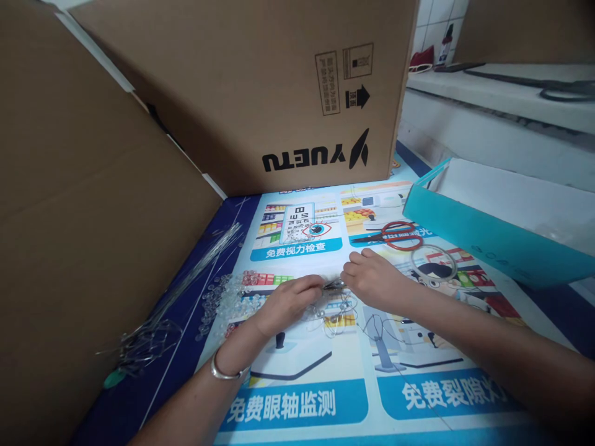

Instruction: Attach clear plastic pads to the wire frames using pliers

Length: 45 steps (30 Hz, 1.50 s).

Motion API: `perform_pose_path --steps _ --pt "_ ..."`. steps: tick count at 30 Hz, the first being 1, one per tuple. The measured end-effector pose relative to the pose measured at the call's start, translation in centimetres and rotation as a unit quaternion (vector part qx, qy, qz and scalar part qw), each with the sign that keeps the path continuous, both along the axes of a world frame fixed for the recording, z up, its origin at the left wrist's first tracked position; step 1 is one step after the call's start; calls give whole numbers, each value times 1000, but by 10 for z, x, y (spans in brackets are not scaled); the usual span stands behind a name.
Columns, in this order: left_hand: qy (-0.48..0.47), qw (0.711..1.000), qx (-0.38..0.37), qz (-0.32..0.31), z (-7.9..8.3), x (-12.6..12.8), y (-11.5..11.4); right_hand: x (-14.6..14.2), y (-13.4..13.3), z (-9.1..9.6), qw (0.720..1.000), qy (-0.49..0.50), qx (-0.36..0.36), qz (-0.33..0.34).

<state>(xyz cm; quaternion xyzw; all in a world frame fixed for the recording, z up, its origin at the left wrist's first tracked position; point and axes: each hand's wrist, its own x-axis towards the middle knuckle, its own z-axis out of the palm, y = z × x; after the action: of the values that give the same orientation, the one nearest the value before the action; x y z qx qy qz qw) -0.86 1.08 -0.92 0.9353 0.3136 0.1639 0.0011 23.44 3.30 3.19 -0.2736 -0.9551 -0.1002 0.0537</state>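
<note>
My left hand point(290, 302) is closed, thumb and fingers pinched together at the near end of thin, silvery wire point(333, 285). Just to its right, my right hand point(374, 280) is closed with curled fingers on the other side of this wire. Fine wire loops with clear beads point(332, 313) hang or lie below the hands; which, I cannot tell. Loose clear beads point(225, 300) spread over the printed sheet left of my left hand. Beyond my right hand lie red-handled scissors point(403, 236) and a pale ring-shaped coil point(434, 277).
Tall cardboard panels point(260, 80) stand along the left and back. A bundle of thin wire stems point(199, 263) lies at the left, with tangled wire pieces point(149, 347) nearer me. An open teal box point(493, 241) sits at the right, below a pale ledge point(506, 99).
</note>
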Motion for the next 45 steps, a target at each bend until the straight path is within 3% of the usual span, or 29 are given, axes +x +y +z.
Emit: perform_pose_path --steps 20,45 --pt "74 995 69 -12 2 -1 -1 1 -5 7 1000 -19 4 10" --pt "26 999 40 0 -1 -1 -2 0 -6 4 1000 -19 18 2"
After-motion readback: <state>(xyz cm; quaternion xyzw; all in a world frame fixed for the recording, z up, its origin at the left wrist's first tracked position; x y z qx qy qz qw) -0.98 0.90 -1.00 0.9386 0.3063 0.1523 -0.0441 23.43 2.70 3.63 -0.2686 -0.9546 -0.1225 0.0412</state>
